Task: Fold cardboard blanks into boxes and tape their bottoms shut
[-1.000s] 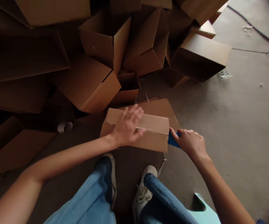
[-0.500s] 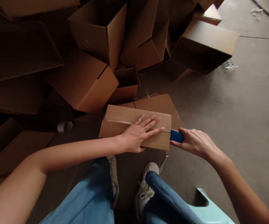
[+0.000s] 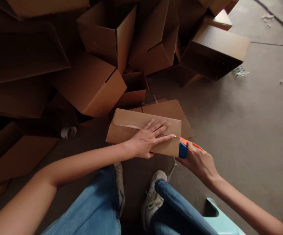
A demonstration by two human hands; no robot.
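A closed cardboard box (image 3: 131, 121) lies flat on a loose cardboard sheet (image 3: 169, 112), with tape along its top seam. My left hand (image 3: 146, 140) rests on the box with spread fingers, holding nothing. My right hand (image 3: 197, 161) grips a blue and orange box cutter (image 3: 183, 148) at the box's right end, touching or almost touching the seam. Any blade is hidden by the hand and the box.
A large heap of cardboard boxes (image 3: 90, 88) rises ahead and to the left on a concrete floor (image 3: 241, 130). A cardboard tube (image 3: 68, 132) lies at the heap's foot. My jeans and white sneakers (image 3: 152, 202) are below the box. A pale turquoise plastic object (image 3: 220, 222) sits by my right foot.
My left hand has moved from the box's edge to lie flat across its top. My right hand has turned the cutter, showing its orange side, and brought it against the box's right end.
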